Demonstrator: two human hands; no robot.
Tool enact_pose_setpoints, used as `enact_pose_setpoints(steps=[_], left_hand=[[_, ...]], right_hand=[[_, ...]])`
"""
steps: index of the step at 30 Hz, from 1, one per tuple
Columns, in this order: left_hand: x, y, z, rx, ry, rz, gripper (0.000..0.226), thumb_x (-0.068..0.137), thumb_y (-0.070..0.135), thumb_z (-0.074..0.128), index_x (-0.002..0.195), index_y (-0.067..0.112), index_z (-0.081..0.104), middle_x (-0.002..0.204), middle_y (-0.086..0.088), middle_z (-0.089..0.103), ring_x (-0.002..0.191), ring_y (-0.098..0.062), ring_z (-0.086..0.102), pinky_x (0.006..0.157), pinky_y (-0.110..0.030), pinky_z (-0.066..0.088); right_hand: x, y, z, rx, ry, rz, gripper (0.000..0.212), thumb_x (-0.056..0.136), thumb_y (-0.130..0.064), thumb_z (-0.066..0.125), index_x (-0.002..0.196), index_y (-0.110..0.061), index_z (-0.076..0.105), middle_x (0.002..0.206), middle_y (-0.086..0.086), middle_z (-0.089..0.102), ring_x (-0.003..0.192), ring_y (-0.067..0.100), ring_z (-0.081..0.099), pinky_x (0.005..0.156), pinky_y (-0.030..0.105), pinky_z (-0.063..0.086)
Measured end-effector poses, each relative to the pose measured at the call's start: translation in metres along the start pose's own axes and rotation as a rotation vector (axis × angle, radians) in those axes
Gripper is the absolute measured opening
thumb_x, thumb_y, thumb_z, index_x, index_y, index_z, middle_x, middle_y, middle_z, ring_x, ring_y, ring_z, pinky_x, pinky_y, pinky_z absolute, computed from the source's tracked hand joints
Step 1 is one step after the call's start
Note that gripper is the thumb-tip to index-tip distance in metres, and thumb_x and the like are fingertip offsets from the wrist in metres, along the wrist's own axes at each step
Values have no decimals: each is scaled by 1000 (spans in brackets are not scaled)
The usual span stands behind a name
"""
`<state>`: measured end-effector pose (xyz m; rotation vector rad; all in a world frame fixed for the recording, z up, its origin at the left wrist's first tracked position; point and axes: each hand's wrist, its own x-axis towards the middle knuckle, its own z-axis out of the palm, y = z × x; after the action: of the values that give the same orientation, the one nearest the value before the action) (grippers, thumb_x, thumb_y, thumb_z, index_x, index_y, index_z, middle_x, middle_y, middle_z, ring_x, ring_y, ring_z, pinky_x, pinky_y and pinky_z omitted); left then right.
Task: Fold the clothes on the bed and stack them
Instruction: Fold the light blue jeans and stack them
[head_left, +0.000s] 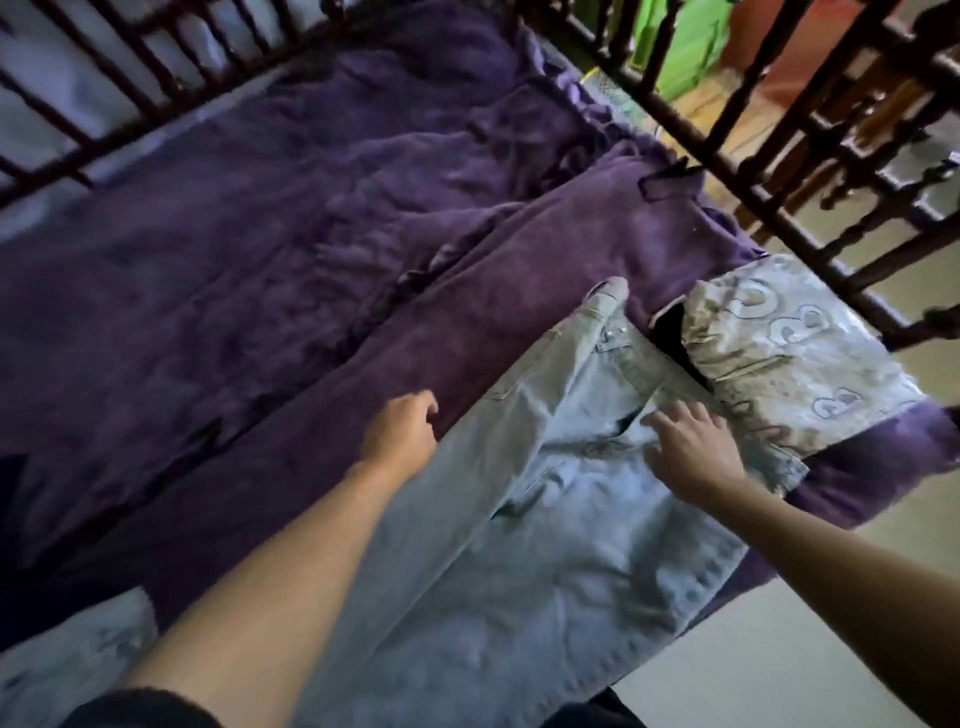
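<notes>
**Pale blue jeans (545, 519) under two bare hands on a purple bedspread (208, 234)**

The right hand (696, 449) lies flat on the denim near the fly, with its fingers straight and spread, pressing down and gripping nothing. The left hand (402, 428) sits at the jeans' left edge with its fingers curled. It is not possible to tell whether it pinches the cloth.

The jeans lie lengthwise on the near right part of the bed, with the waistband away from the person and the legs running toward them. A pair of purple trousers (519, 291) lies spread out along their left side, touching them. Just right of the waistband sits a folded grey patterned garment (789, 353). Dark wooden rails (779, 171) stand along the far sides of the bed.
</notes>
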<state>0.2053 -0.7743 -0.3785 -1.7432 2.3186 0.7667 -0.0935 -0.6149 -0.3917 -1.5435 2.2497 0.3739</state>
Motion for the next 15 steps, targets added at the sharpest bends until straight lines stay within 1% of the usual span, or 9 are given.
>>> enact_pose_setpoints(steps=[4,6,7,9,10,11,12,13,15], left_hand=[[-88,-101,21,69,-111,-164,19,87,18,59,106,19,61,106,-4,67,101,-27,62,77,-35,47],[-131,-144,38,98,-183,-233,24,87,28,62,110,20,59,111,-1,65,104,-23,61,79,-33,46],[-151,-163,48,103,-232,-254,30,85,33,64,112,20,58,115,0,62,107,-22,59,82,-32,45],[-186,-198,73,153,-351,-244,48,79,44,68,120,23,55,123,1,58,115,-20,53,92,-30,42],[-200,-213,84,202,-413,-220,57,76,48,69,125,25,51,128,1,54,120,-21,49,96,-31,39],[-213,-227,94,246,-469,-200,64,75,48,69,131,27,46,132,1,49,124,-23,44,101,-33,36],[-224,-239,104,272,-514,-193,69,75,46,70,135,28,41,137,0,43,129,-24,38,104,-36,32],[-233,-248,110,295,-532,-202,71,77,42,69,139,29,37,141,-1,38,133,-26,32,107,-40,27],[-248,-267,118,351,-495,-233,63,81,27,66,138,26,38,142,-4,35,133,-29,29,108,-45,25]], right_hand=[[17,-93,-2,45,-171,-210,37,90,-32,51,127,-26,54,128,2,58,114,26,56,87,35,48],[17,-142,13,43,-285,-209,32,88,-32,52,117,-21,60,121,7,63,107,30,60,82,33,49],[14,-166,23,32,-346,-180,33,86,-33,53,114,-17,62,118,11,64,105,31,61,79,32,48],[3,-207,49,20,-464,-124,39,84,-42,55,107,-12,63,109,13,66,103,32,63,79,33,47],[-2,-223,66,47,-530,-86,40,83,-47,56,97,-10,64,97,12,69,98,31,66,78,33,49],[-8,-237,80,119,-589,-23,41,82,-50,57,83,-9,64,82,11,70,85,30,69,73,31,52],[-13,-248,96,240,-632,67,42,81,-50,60,74,-9,61,70,10,68,71,29,69,65,30,53],[-17,-256,110,395,-637,169,42,79,-49,65,73,-8,59,67,11,67,61,27,65,58,30,50],[-24,-263,132,702,-517,365,35,77,-38,74,85,-7,61,76,16,68,59,26,60,55,32,47]])
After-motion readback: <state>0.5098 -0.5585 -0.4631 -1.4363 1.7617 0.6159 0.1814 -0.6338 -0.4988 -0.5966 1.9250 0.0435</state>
